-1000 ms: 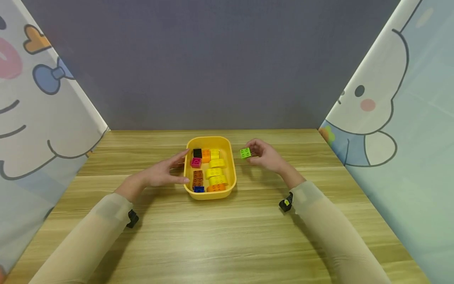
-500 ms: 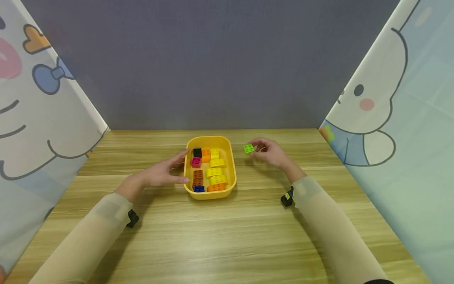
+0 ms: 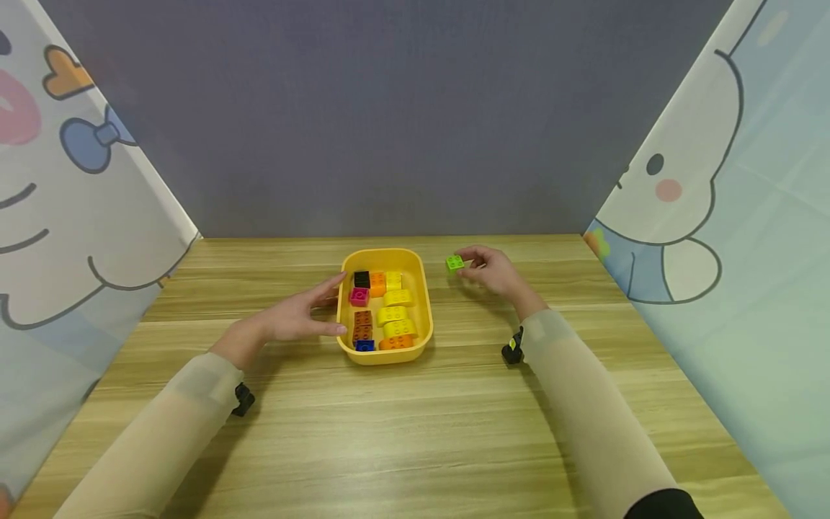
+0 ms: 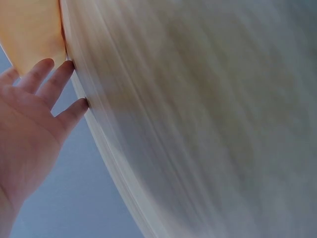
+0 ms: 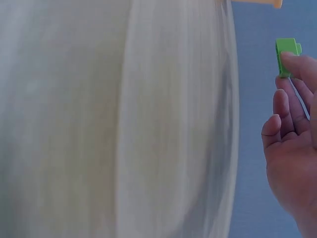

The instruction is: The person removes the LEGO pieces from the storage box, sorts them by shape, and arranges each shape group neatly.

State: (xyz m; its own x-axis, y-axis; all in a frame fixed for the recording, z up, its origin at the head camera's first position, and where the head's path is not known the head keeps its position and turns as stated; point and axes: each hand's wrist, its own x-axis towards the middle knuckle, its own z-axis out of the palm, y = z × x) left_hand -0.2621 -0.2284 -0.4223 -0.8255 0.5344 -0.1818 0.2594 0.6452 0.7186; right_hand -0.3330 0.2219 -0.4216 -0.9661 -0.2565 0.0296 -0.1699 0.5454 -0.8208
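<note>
A yellow tray (image 3: 424,317) sits mid-table and holds several toy bricks: black, pink, orange, yellow, brown and blue. My left hand (image 3: 300,314) lies with straight fingers against the tray's left wall (image 4: 34,34). To the right of the tray's far corner, my right hand (image 3: 491,269) pinches a small green brick (image 3: 454,262) at its fingertips, close to the tabletop. The right wrist view shows the same green brick (image 5: 287,56) held at the tip of my fingers (image 5: 297,64).
The wooden table (image 3: 415,432) is boxed in by a grey back wall and cartoon-printed panels on the left (image 3: 71,216) and right (image 3: 733,216). Both wrist views are mostly blurred tabletop.
My right hand has carried the green brick away from me toward the back of the table, and it now sits lower. The left hand has stayed at the tray.
</note>
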